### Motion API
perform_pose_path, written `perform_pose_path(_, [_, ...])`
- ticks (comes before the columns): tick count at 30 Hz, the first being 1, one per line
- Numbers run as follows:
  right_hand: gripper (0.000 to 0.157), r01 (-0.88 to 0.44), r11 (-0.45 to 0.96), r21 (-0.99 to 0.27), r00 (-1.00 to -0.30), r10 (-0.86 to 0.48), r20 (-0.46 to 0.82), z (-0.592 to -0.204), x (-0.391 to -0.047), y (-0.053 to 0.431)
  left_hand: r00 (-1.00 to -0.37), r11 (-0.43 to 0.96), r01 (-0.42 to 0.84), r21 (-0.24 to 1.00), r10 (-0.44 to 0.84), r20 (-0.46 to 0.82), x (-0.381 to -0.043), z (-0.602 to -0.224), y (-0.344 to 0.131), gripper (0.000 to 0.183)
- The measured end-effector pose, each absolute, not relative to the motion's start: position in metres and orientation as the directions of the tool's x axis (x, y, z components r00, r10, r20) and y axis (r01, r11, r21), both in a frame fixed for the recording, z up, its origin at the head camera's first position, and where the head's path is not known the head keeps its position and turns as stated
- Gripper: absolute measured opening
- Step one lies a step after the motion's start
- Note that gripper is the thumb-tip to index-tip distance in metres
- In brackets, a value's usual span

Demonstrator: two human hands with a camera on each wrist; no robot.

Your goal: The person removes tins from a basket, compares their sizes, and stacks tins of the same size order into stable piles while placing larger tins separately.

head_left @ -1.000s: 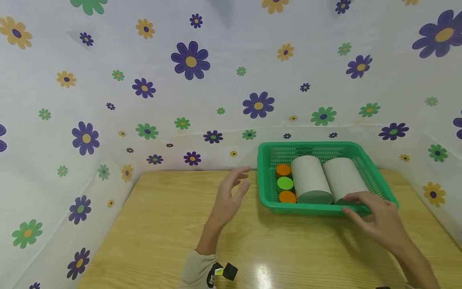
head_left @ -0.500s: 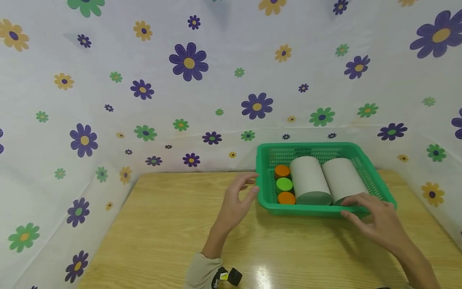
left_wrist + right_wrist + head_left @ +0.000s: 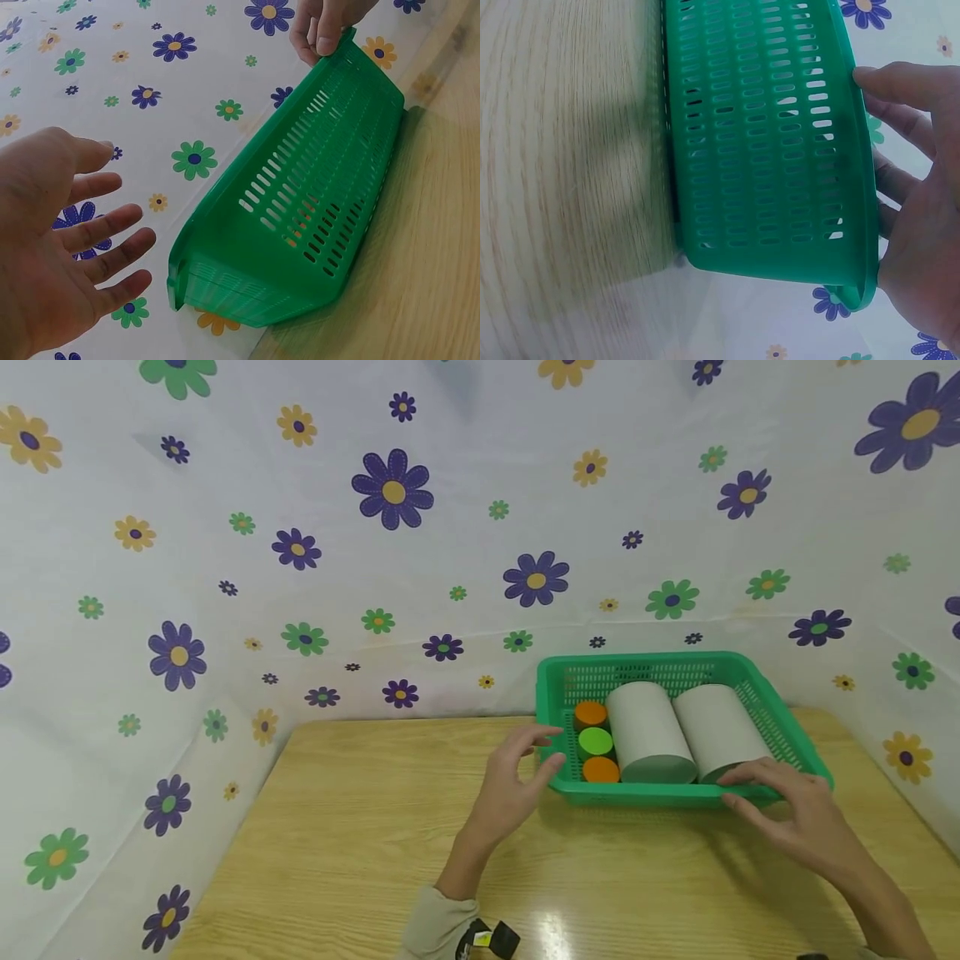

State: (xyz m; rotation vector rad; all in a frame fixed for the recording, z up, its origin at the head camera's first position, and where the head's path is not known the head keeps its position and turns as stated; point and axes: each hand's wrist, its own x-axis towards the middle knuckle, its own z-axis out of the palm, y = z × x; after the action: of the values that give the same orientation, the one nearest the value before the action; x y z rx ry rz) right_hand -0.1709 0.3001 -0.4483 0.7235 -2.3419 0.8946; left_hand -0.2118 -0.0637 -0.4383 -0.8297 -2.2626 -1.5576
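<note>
Head view: from above, facing forward and down over the table (image 3: 337, 827). Left wrist view: sideways, near, past the left hand (image 3: 45, 240). Right wrist view: sideways, nearer. The wrist views share the front of the green basket (image 3: 240, 247) and the right hand (image 3: 926, 232).

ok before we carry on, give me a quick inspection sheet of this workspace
Surface: wood-grain table, glare spot toward the front.
Job's things: green basket, at the table's back right.
In basket: two white cylinders lying side by side; left of them, a row of two orange discs with a green disc between.
Clutter: nothing seen.
Left hand: fingers spread, just apart from the basket's left end.
Right hand: pinches the near rim toward the right, thumb outside, fingers inside.
Cables: nothing seen.
Surroundings: white cloth printed with flowers, behind and at both sides.
</note>
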Motion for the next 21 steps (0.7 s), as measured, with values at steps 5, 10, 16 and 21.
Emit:
perform_pose_path(5, [0.047, -0.647, 0.635, -0.422, -0.707, -0.293, 0.644, -0.449, -0.172, 0.303, -0.793, 0.255, 0.601, 0.758, 0.314, 0.523, -0.213, -0.438, -0.057, 0.029])
perform_pose_path(10, [0.048, -0.645, 0.631, -0.431, -0.710, -0.286, 0.643, -0.448, -0.172, 0.302, -0.773, 0.271, 0.628, 0.730, 0.329, 0.543, -0.218, -0.438, -0.050, 0.030])
perform_pose_path(16, [0.047, -0.648, 0.618, -0.445, -0.711, -0.281, 0.645, -0.449, -0.172, 0.301, -0.755, 0.284, 0.650, 0.705, 0.347, 0.557, -0.223, -0.436, -0.041, 0.029])
perform_pose_path(21, [0.047, -0.649, 0.616, -0.447, -0.711, -0.280, 0.645, -0.448, -0.171, 0.302, -0.753, 0.347, 0.655, 0.671, 0.369, 0.544, -0.229, -0.436, -0.033, 0.028])
